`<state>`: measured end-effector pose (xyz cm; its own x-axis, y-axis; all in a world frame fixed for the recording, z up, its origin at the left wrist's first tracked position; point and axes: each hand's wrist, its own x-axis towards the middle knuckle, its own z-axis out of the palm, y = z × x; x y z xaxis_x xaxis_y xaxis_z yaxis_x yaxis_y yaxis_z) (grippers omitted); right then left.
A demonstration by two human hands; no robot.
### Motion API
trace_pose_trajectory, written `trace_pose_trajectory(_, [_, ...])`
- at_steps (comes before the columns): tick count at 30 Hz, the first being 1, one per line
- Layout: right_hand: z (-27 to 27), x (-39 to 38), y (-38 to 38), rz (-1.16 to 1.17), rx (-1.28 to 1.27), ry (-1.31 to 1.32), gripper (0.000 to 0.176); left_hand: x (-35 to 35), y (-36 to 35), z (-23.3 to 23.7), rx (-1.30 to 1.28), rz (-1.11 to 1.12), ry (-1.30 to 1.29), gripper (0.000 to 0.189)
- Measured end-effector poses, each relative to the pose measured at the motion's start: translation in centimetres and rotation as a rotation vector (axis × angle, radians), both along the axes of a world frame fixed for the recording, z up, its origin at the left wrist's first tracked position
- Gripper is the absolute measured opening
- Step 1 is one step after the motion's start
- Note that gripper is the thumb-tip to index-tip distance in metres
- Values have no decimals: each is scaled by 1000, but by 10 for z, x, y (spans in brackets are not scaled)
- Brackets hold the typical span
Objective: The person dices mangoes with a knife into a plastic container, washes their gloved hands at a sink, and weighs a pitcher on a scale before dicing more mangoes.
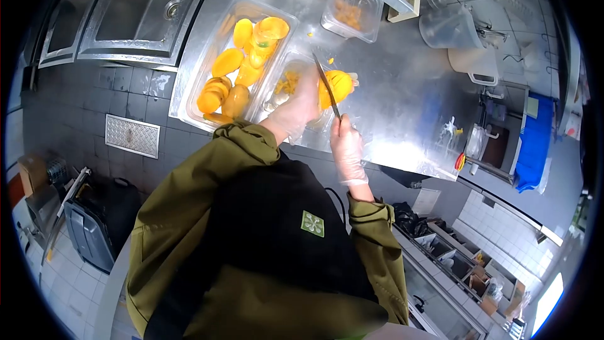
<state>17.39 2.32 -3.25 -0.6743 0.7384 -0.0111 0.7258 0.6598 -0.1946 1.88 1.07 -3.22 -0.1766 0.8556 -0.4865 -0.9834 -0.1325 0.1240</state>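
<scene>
In the head view my right hand [347, 148], in a clear glove, is closed round the handle of a knife [324, 82]. Its long blade points away from me and lies against a peeled yellow mango [338, 87]. My gloved left hand [303, 106] holds that mango from the left; fingertips show at its far side, the rest of the grip is partly hidden. Under my left hand is a clear container [272, 91] with small orange scraps [288, 82]. To its left stands a large clear tray [189, 91] with several peeled mangoes and mango pieces [227, 62].
A clear square container [353, 9] with orange bits stands at the back of the steel table [402, 88]. Steel sinks [145, 9] are at the left. Clear pitchers [448, 27] and a blue cloth [533, 141] lie to the right.
</scene>
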Motion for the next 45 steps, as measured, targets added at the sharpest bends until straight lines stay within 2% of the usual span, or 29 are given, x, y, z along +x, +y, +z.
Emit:
trace_pose_trajectory(5, [24,-5,1,35,-13,129,14,-9,-1,6,25,-18,-60,48])
trace_pose_trajectory(8, [33,-2,-5,6,-31,97,14,-13,-2,6,53,-7,-131,49])
trace_pose_trajectory(14, [11,-5,-5,10,-57,60,15,-7,-5,18,16,12,-66,49])
trace_pose_trajectory(23, [37,-9,-9,14,-109,55,15,-12,-4,-1,50,-3,-170,46])
trace_pose_trajectory(26, [13,-4,-9,30,-30,94,15,-6,-6,12,2,37,-161,47])
trace_pose_trajectory(29, [8,-8,-7,49,-69,133,15,-2,-8,11,-11,50,-145,49])
trace_pose_trajectory(36, [31,-8,-6,32,-89,108,16,-3,-2,-3,67,-21,-244,52])
trace_pose_trajectory(38, [29,-8,-9,11,-80,42,16,0,-2,1,62,1,-222,53])
trace_pose_trajectory(42, [12,-6,-9,30,-162,127,16,4,-6,10,31,4,-143,54])
trace_pose_trajectory(45, [20,-9,-2,26,-187,144,15,4,-5,-3,89,3,-150,55])
